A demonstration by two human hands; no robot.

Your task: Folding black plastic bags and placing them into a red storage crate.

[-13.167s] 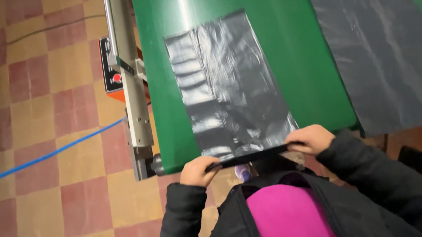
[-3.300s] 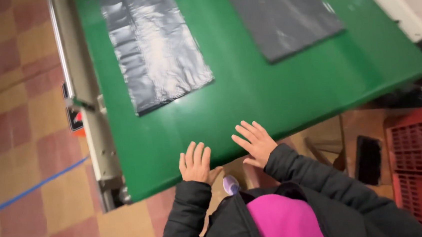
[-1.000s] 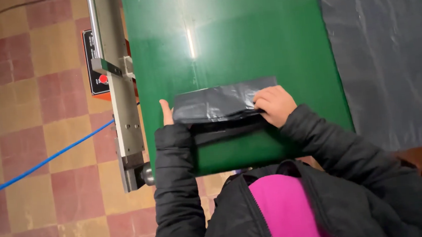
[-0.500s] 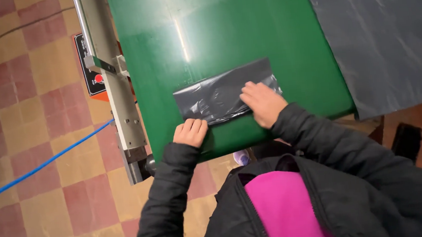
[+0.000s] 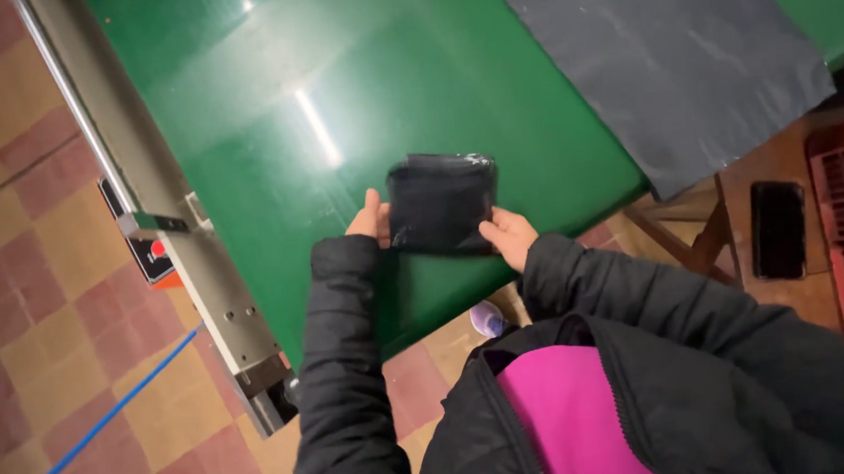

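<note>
Head view: a folded dark plastic bag (image 5: 442, 205) sits mid-frame over the green table (image 5: 330, 84), gripped at its edges by both hands. Left hand (image 5: 370, 219) clasps the bag's left side, right hand (image 5: 508, 236) its lower right corner. Another grey bag (image 5: 658, 48) lies flat at upper right.

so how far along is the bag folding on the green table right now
One dark plastic bag already looks folded into a compact rectangle. It is in hand, held over the green table between the left hand and the right hand. Left to do: a second grey bag lies flat and unfolded further along the table. No pile of finished bags is in view.
</note>
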